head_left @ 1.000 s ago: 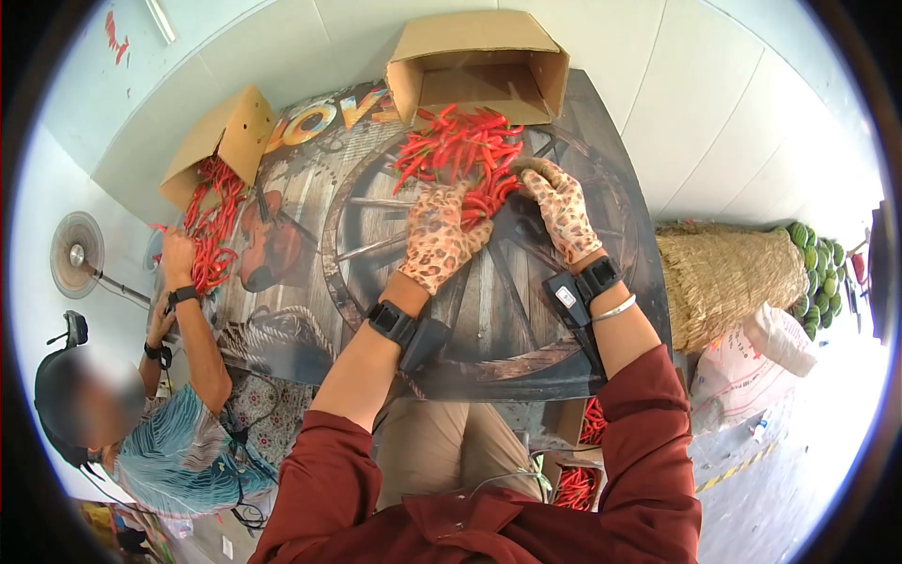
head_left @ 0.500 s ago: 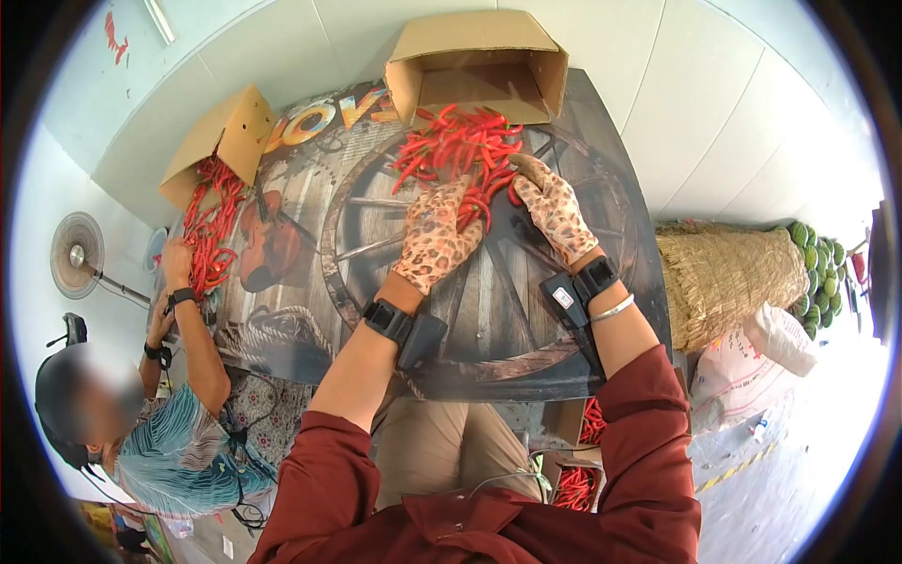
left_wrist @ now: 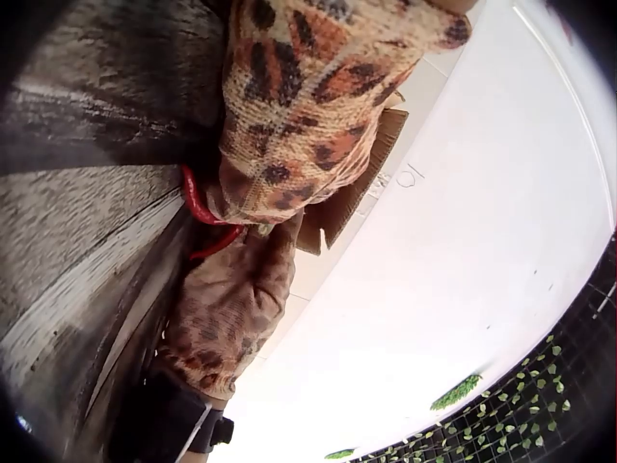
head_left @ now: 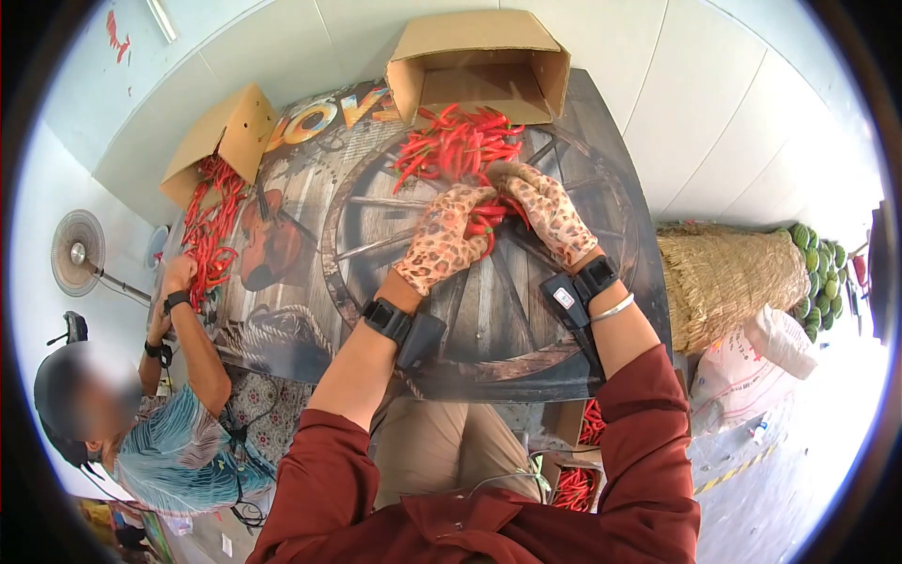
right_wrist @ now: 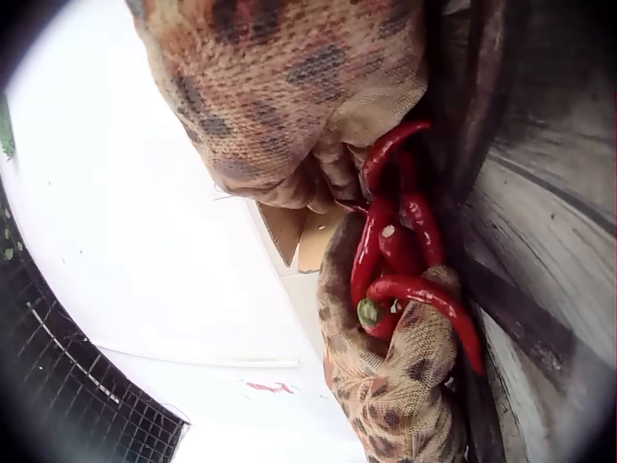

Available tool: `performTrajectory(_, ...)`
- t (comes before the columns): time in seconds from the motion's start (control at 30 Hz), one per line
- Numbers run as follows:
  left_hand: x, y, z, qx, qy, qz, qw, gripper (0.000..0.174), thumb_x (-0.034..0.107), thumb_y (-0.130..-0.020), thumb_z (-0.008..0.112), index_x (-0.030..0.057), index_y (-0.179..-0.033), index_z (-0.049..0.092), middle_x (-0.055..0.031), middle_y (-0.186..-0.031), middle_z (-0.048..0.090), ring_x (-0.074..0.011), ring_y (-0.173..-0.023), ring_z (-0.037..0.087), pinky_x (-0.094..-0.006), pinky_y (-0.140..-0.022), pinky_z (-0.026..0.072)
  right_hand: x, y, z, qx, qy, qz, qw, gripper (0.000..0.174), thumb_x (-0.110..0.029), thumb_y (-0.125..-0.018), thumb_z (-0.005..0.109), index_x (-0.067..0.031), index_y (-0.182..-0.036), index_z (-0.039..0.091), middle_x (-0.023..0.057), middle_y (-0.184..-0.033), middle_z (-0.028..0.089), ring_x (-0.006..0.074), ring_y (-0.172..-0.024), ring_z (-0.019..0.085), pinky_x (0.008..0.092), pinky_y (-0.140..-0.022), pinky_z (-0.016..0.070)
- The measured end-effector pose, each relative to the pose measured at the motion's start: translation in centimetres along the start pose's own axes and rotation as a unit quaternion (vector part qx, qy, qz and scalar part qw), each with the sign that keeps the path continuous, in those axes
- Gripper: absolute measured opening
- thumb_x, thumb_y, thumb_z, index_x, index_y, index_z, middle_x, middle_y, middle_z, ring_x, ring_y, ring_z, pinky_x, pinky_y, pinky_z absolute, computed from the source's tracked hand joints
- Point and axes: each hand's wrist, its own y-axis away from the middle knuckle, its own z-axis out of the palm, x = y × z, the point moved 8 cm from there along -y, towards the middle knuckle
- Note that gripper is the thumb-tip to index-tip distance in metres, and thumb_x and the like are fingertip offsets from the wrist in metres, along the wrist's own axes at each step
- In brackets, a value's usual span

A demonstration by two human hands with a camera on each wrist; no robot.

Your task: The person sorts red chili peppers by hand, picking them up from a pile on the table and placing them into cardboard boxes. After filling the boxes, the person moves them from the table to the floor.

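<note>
My left hand, in a leopard-print glove, grips a small bunch of red chili peppers low over the table. In the right wrist view its thumb and fingers wrap the bunch, and a green stem end shows. My right hand, gloved the same way, meets the left fingertips with its own fingers curled. It pinches a red chili pepper whose curved end sticks out below the glove. A loose heap of red chili peppers lies just beyond both hands.
Behind the heap, a cardboard box lies with its mouth facing me. To the left, another box spills chili peppers, where another person's hand works. Boxes of chilies stand below the table's front edge.
My right hand has moved left from beside the heap to the left hand's fingertips. The left hand, with its chili peppers, shifted only slightly. The other person's hand has dropped toward the table's front.
</note>
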Motion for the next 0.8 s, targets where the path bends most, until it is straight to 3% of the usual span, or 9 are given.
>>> performTrajectory(0.13, 0.3, -0.2, -0.2, -0.026, -0.025, -0.023, 0.999, 0.062, 0.016, -0.070, 0.069, 0.0101, -0.129, 0.052, -0.0160, -0.133, 0.048, -0.0315, -0.126, 0.043, -0.0407, -0.107, 0.0339, 2.0, -0.5, -1.4, 0.056, -0.037, -0.014, 0.998, 0.029, -0.013, -0.096, 0.047, 0.0005, -0.120, 0.058, 0.0106, -0.115, 0.062, 0.0159, -0.106, 0.056, 0.0283, -0.095, 0.0419)
performTrajectory(0.2, 1.0, -0.2, -0.8, 0.010, -0.024, 0.017, 1.000, 0.074, 0.014, -0.063, 0.066, 0.0101, -0.135, 0.047, -0.0156, -0.142, 0.039, -0.0344, -0.131, 0.036, -0.0441, -0.111, 0.0271, 2.5, -0.5, -1.6, 0.073, -0.043, 0.013, 0.996, 0.029, -0.014, -0.096, 0.047, 0.0001, -0.119, 0.058, 0.0106, -0.115, 0.062, 0.0170, -0.106, 0.056, 0.0287, -0.096, 0.0412)
performTrajectory(0.33, 0.3, -0.2, -0.1, 0.008, -0.015, 0.028, 0.999, 0.080, 0.014, -0.062, 0.067, 0.0108, -0.138, 0.043, -0.0158, -0.144, 0.037, -0.0345, -0.134, 0.032, -0.0447, -0.113, 0.0223, 0.5, -0.2, -0.3, 0.013, 0.075, -0.027, 0.997, 0.031, -0.015, -0.096, 0.047, 0.0001, -0.121, 0.057, 0.0104, -0.117, 0.062, 0.0175, -0.109, 0.056, 0.0289, -0.097, 0.0408)
performTrajectory(0.53, 0.5, -0.1, -0.3, 0.004, -0.023, 0.022, 0.999, 0.081, 0.013, -0.062, 0.066, 0.0110, -0.139, 0.042, -0.0157, -0.144, 0.038, -0.0331, -0.135, 0.032, -0.0425, -0.114, 0.0227, -0.8, 0.2, 1.5, -0.060, 0.000, -0.029, 0.998, 0.036, -0.016, -0.098, 0.046, 0.0028, -0.128, 0.050, 0.0111, -0.121, 0.059, 0.0169, -0.115, 0.053, 0.0284, -0.100, 0.0402)
performTrajectory(0.6, 0.4, -0.1, -0.2, -0.034, 0.008, -0.022, 0.999, 0.078, 0.015, -0.064, 0.067, 0.0101, -0.138, 0.043, -0.0158, -0.140, 0.043, -0.0320, -0.134, 0.035, -0.0422, -0.113, 0.0240, 0.8, 0.1, 1.0, -0.044, -0.129, 0.011, 0.991, 0.035, -0.016, -0.099, 0.044, 0.0041, -0.127, 0.049, 0.0130, -0.121, 0.059, 0.0174, -0.114, 0.054, 0.0288, -0.098, 0.0425)
performTrajectory(0.63, 0.3, 0.0, -0.1, -0.034, 0.008, -0.022, 0.999, 0.078, 0.015, -0.064, 0.067, 0.0101, -0.138, 0.043, -0.0158, -0.140, 0.043, -0.0320, -0.134, 0.035, -0.0422, -0.113, 0.0240, 1.0, 0.1, 0.8, -0.044, -0.129, 0.011, 0.991, 0.035, -0.016, -0.099, 0.044, 0.0041, -0.127, 0.049, 0.0130, -0.121, 0.059, 0.0174, -0.114, 0.054, 0.0288, -0.098, 0.0425)
performTrajectory(0.7, -0.2, 0.1, 0.3, -0.049, -0.024, -0.034, 0.998, 0.069, 0.020, -0.069, 0.068, 0.0092, -0.134, 0.048, -0.0154, -0.135, 0.048, -0.0312, -0.131, 0.038, -0.0428, -0.111, 0.0265, -0.3, 0.0, 0.5, -0.034, 0.026, -0.082, 0.996, 0.034, -0.016, -0.099, 0.044, 0.0052, -0.126, 0.049, 0.0152, -0.119, 0.059, 0.0199, -0.111, 0.057, 0.0309, -0.096, 0.0453)
performTrajectory(0.73, -0.2, 0.1, 0.3, -0.047, -0.023, -0.034, 0.998, 0.069, 0.020, -0.069, 0.068, 0.0092, -0.134, 0.048, -0.0154, -0.135, 0.048, -0.0312, -0.131, 0.038, -0.0428, -0.111, 0.0265, -0.1, 0.0, 0.6, -0.035, 0.028, -0.083, 0.996, 0.034, -0.016, -0.099, 0.044, 0.0052, -0.126, 0.049, 0.0152, -0.119, 0.059, 0.0199, -0.111, 0.057, 0.0309, -0.096, 0.0453)
performTrajectory(0.8, -0.1, 0.1, 0.4, -0.053, -0.052, -0.029, 0.997, 0.059, 0.024, -0.074, 0.067, 0.0095, -0.130, 0.052, -0.0149, -0.131, 0.051, -0.0314, -0.128, 0.042, -0.0430, -0.110, 0.0281, 2.1, -0.4, -0.4, 0.046, -0.194, 0.022, 0.980, 0.034, -0.016, -0.099, 0.045, 0.0062, -0.124, 0.049, 0.0166, -0.118, 0.059, 0.0224, -0.108, 0.058, 0.0334, -0.095, 0.0464)
